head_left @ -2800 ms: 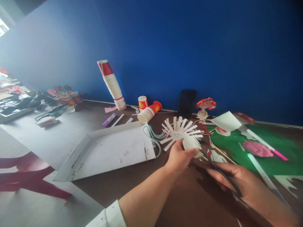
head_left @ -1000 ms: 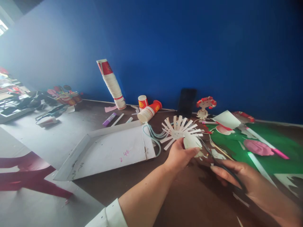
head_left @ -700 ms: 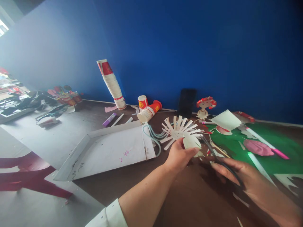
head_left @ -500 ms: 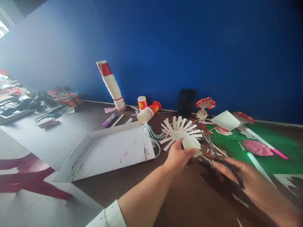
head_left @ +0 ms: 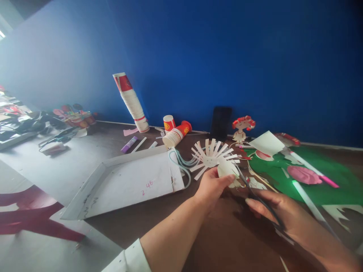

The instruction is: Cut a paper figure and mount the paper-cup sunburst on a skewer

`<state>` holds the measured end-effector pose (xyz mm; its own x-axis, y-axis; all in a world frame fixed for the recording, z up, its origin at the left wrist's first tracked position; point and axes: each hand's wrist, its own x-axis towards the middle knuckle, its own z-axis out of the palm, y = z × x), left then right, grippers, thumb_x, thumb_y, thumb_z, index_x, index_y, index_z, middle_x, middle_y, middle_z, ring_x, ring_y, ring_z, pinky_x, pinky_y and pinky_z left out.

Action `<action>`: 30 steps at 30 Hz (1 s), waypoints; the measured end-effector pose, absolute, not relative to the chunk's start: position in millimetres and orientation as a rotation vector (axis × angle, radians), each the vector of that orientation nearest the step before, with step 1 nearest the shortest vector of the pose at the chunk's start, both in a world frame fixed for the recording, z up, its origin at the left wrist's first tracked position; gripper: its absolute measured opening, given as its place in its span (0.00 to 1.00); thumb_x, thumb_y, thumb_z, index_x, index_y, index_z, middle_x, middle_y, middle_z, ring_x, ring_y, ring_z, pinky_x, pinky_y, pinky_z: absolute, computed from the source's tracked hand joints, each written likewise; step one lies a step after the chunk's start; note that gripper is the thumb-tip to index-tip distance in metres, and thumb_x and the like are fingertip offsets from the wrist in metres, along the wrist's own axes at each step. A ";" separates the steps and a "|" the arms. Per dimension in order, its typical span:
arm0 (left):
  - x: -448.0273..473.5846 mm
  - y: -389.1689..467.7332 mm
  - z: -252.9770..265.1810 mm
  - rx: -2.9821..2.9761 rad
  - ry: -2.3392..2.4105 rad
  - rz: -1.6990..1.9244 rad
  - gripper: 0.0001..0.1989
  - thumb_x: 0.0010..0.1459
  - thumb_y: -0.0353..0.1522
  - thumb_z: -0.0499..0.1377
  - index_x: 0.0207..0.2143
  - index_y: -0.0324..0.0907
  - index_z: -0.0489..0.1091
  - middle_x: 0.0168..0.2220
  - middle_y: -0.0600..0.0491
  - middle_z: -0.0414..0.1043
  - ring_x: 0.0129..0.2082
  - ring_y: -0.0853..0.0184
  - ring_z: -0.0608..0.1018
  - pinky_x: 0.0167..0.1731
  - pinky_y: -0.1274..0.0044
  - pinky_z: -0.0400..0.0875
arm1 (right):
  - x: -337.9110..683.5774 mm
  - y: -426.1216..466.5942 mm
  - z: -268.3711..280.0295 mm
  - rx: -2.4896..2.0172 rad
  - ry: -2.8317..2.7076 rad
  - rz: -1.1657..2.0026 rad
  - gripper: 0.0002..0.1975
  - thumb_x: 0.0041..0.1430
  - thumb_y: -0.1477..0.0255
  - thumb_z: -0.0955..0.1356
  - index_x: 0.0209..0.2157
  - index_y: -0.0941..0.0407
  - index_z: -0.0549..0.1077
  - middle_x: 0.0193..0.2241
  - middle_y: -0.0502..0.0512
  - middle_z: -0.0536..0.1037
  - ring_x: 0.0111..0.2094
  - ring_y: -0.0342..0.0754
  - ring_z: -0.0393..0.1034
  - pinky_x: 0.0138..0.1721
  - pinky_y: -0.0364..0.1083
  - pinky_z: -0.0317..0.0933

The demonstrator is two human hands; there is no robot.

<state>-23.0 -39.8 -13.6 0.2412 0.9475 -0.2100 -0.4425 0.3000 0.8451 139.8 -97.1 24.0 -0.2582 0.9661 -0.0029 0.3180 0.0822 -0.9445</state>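
Between the thumb and fingers of my left hand (head_left: 212, 187) is a pale, roundish piece of paper (head_left: 227, 169). My right hand (head_left: 279, 209) grips a pair of scissors (head_left: 256, 194) by the handles, with the blades pointing up and left to the paper's right edge. Whether the blades touch the paper I cannot tell. Just behind my left hand lies a fringed white paper cup (head_left: 210, 161), its cut strips spread out like rays. Paper scraps (head_left: 257, 183) lie beyond the scissors.
A white box lid (head_left: 127, 185) lies left of my hands. Stacked paper cups (head_left: 133, 105) lean by the blue wall, near toppled cups (head_left: 177, 135). A phone (head_left: 221, 122) and a paper figure (head_left: 242, 128) stand behind. Markers (head_left: 314, 169) lie on green paper (head_left: 337, 181) at right.
The scissors have swung to a more upright angle, their blades now closer to the paper's right edge. My left hand keeps hold of the paper. The whole view has shifted slightly.
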 end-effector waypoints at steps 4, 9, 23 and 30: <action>-21.7 -41.2 -14.8 0.733 0.829 1.075 0.21 0.41 0.38 0.73 0.36 0.36 0.76 0.29 0.51 0.76 0.26 0.71 0.73 0.30 0.78 0.65 | 146.3 -92.2 23.9 -1.319 -1.682 1.295 0.26 0.57 0.55 0.72 0.54 0.50 0.79 0.54 0.60 0.80 0.59 0.67 0.69 0.59 0.59 0.64; -20.5 -43.0 -13.1 0.734 0.821 1.053 0.21 0.41 0.38 0.73 0.36 0.36 0.75 0.28 0.52 0.74 0.25 0.72 0.71 0.28 0.79 0.64 | 146.9 -93.4 12.2 -1.377 -1.624 1.227 0.27 0.56 0.51 0.71 0.51 0.52 0.82 0.43 0.61 0.85 0.48 0.67 0.77 0.56 0.60 0.67; -17.6 -41.6 -16.4 0.727 0.820 1.044 0.22 0.38 0.39 0.73 0.34 0.37 0.74 0.29 0.51 0.74 0.26 0.70 0.73 0.29 0.78 0.66 | 134.6 -99.7 28.3 -1.378 -1.681 1.134 0.27 0.58 0.50 0.69 0.51 0.53 0.81 0.51 0.63 0.82 0.59 0.68 0.69 0.61 0.61 0.61; -18.7 -42.1 -15.9 0.753 0.844 1.028 0.20 0.40 0.39 0.72 0.33 0.37 0.73 0.25 0.54 0.72 0.22 0.72 0.70 0.24 0.79 0.63 | 133.1 -99.7 31.7 -1.372 -1.692 1.088 0.24 0.58 0.51 0.69 0.47 0.51 0.83 0.51 0.62 0.82 0.58 0.69 0.69 0.61 0.62 0.61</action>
<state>-18.7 -42.1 -15.9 0.2747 0.9325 -0.2345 -0.4111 0.3344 0.8481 133.1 -99.7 31.7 -0.2015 0.9794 0.0081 0.3991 0.0897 -0.9125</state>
